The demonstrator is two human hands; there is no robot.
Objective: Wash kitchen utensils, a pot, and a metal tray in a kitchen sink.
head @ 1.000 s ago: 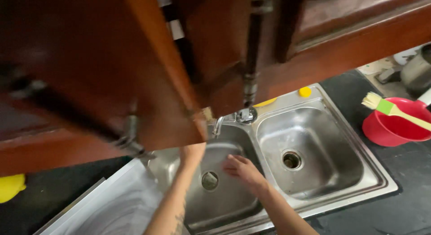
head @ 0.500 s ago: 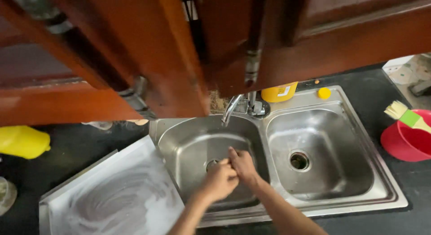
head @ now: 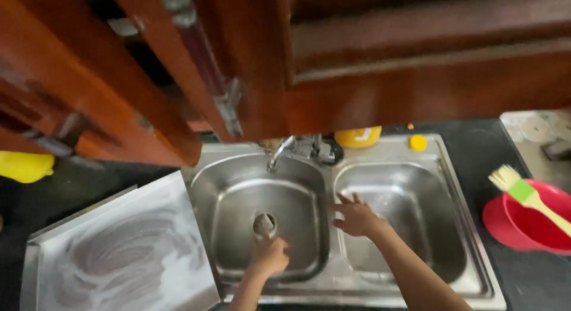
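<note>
The left hand [head: 269, 255] is in the left basin [head: 238, 186] of the double steel sink [head: 464, 228], fingers curled closed, just beside the drain [head: 264, 223] at the basin floor's centre; whether anything is gripped cannot be told. The right hand [head: 355, 217] rests at the divider between the basins, fingers spread open over the left edge of the right basin [head: 416, 204]. The faucet [head: 279, 151] overhangs the left basin's back edge. A soapy metal tray [head: 125, 251] abuts the sink's left rim. A red bowl [head: 529, 225] carrying a pastry brush [head: 526, 195] stands off the sink's right edge. Open cabinet doors [head: 238, 67] hang above the back rim.
</note>
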